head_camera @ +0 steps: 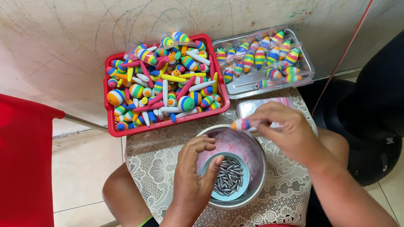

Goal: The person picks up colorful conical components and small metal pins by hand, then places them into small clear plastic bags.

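My right hand (285, 132) pinches a striped, egg-shaped float (240, 124) over the rim of a metal bowl (242, 200). Inside that bowl stands a small light-blue cup (215, 194) with several grey metal pellets (228, 177), beside pink plastic bags (231, 143). My left hand (194, 172) hovers over the cup's left edge with fingers curled and apart, thumb touching the cup's rim; it holds nothing that I can see.
A red basket (110, 106) of many coloured floats and sticks stands behind the bowl. To its right a metal tray (244, 87) holds bagged striped floats. A lace cloth (157, 164) covers the lap board. A red chair (6, 171) is left, a black object (397, 91) right.
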